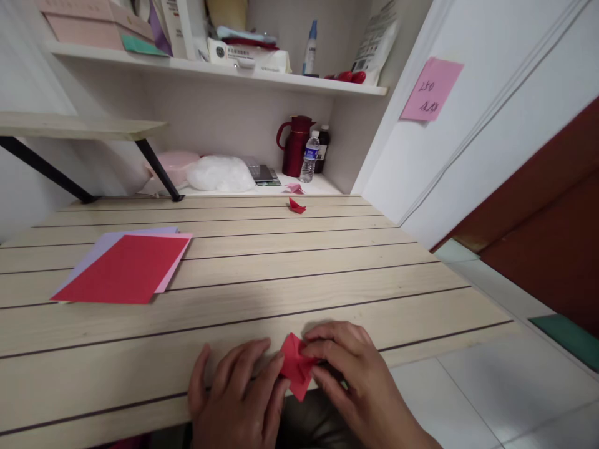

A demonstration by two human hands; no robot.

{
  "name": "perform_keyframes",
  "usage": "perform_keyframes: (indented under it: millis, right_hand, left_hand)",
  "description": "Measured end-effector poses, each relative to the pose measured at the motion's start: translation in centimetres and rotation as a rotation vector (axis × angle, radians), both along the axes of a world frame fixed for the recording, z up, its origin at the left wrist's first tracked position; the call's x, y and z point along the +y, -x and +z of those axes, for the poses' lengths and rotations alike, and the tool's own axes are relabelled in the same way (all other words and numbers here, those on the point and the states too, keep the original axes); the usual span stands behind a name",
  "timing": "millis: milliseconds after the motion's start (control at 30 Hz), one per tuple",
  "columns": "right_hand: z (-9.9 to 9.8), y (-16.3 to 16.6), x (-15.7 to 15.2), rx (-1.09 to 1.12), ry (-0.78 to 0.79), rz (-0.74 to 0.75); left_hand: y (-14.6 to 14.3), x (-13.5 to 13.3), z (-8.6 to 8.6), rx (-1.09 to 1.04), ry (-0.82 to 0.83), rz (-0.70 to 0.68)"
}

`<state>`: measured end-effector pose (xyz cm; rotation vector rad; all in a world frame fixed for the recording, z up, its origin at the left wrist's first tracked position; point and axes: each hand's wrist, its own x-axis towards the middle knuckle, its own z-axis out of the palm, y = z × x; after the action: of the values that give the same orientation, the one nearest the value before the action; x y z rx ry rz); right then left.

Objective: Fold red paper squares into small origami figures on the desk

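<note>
A: Held items, left to right?
B: Your left hand [238, 399], one: thumb and forefinger pinching the left corner of the folded red paper [296, 368], other fingers spread. The paper, one: between your hands, at the near edge of the table [262, 280]. Your right hand [349, 371], one: thumb and fingertips pinching the paper's right side.
A: Possible faults?
B: A slack left pinch could skew a crease. A hard right pull could tear the paper. Loosening both at that edge could drop it into your lap [321, 424].
A: Counts?
B: One paper stack [124, 268], at least three sheets: purple, pink, red on top. One jug [294, 149]. One small red folded piece [296, 206]. Beside the jug, two: one clear bottle [309, 161], one dark bottle [323, 148]. One pink note [433, 90].
</note>
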<state>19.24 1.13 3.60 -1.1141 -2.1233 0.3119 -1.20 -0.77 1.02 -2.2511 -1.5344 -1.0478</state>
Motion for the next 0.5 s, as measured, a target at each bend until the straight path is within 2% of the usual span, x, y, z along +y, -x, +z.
perform_keyframes:
  millis: [267,400,500]
  right_hand:
    - [0.0,1.0,0.3,-0.105,-0.083,0.034]
    - [-0.3,1.4,0.7,0.068,-0.096,-0.035]
    - [0.1,1.1,0.8,0.298,0.041,-0.067]
  left_hand:
    - [-1.0,0.1,0.5,-0.116,0.046,-0.021]
    - [-1.1,0.0,0.5,-0.184,0.048,-0.013]
    - [-1.2,-0.2,0.2,-0.300,0.056,0.027]
